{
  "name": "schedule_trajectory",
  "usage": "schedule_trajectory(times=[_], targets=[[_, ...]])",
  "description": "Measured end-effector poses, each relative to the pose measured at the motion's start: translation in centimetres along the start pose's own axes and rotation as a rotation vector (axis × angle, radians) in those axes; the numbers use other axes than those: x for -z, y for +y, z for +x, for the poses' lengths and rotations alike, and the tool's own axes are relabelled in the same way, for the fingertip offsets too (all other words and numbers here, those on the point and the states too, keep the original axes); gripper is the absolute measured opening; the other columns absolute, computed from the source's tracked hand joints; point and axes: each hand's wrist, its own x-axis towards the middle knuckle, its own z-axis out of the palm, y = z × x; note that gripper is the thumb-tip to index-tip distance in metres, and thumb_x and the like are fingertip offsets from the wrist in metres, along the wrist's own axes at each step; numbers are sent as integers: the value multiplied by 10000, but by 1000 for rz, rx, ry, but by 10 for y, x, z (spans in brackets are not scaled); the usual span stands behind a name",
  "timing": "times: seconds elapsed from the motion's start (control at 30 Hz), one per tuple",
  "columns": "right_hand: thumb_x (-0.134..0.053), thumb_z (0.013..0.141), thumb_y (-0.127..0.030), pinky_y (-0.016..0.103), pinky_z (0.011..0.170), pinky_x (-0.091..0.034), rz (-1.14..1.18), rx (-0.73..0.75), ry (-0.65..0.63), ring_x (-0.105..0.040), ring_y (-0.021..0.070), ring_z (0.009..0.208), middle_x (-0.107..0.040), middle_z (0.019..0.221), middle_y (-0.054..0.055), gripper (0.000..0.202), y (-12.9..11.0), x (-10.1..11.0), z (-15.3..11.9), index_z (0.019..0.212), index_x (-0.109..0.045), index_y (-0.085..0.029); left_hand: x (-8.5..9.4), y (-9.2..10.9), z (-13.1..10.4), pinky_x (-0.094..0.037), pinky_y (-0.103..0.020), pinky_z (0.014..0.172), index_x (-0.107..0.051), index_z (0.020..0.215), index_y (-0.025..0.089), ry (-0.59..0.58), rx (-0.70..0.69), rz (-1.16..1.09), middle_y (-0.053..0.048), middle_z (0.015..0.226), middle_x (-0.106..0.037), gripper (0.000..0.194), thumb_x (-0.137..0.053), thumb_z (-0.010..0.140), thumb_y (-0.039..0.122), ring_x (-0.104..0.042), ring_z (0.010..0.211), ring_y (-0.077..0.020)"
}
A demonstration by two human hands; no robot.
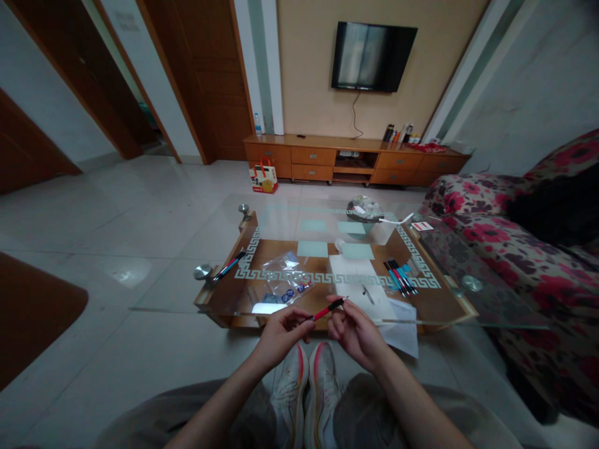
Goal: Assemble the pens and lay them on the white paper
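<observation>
Clearly, I have the slim red-and-black pen slanting up rightward between my left hand, pinching its red end, and right hand, fingertips closed on its black end (equally near), by the clear glass table.

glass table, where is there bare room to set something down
The glass table shows bare room at back left, between the left pens and the round dish, and at right, between the right pens and the floral sofa. It is crowded at front middle, around the plastic bag and white sheet.
</observation>
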Motion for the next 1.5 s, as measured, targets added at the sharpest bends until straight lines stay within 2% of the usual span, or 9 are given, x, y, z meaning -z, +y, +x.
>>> schedule_trajectory(times=[0.1,0.43,0.7,0.93,1.13,1.5], targets=[[-559,916,-486,295,581,-372,22,-28,-22,-450,153,525,-424,540,-52,370,0,-4,-2,1194,-619,-250,1,0,-1,-540,-279,605,-724,964,140,-12,-2,34,-71,824,-733,324,-786,780,400,-656,610,-157],[-567,883,-526,313,585,-371,38,-68,-10,-453,161,541,-454,592,-35,355,3,0,1,1110,-624,-260,-1,2,-2,-535,-274,563,-737,957,147,-40,15,40,-76,844,-740,331,-766,791,432,-644,578,-152],[-590,883,-432,269,512,-281,72,-40,-34,-265,111,441,-300,449,-87,321,4,1,1,1098,-691,-216,-1,6,-3,-528,-260,532,-739,927,148,-31,15,41,-65,820,-727,287,-765,794,401,-619,564,-139],[-603,874,-392,260,492,-263,63,-5,-9,-224,95,416,-298,412,-101,337,7,6,4,1100,-714,-167,0,10,-4,-470,-216,476,-777,904,159,30,20,146,-64,788,-731,257,-771,782,386,-573,528,-116],[-586,894,-380,256,480,-240,97,-19,-13,-201,91,413,-285,407,-108,338,8,8,5,1125,-706,-165,-1,13,-5,-448,-207,463,-782,894,155,10,48,142,-59,760,-728,259,-758,790,391,-558,508,-107],[-598,900,-371,264,480,-203,153,-90,-17,-182,84,402,-312,392,-114,367,5,6,4,1177,-685,-148,-2,15,-6,-483,-206,486,-754,884,106,-31,48,90,-69,769,-724,288,-749,805,383,-573,540,-105]])
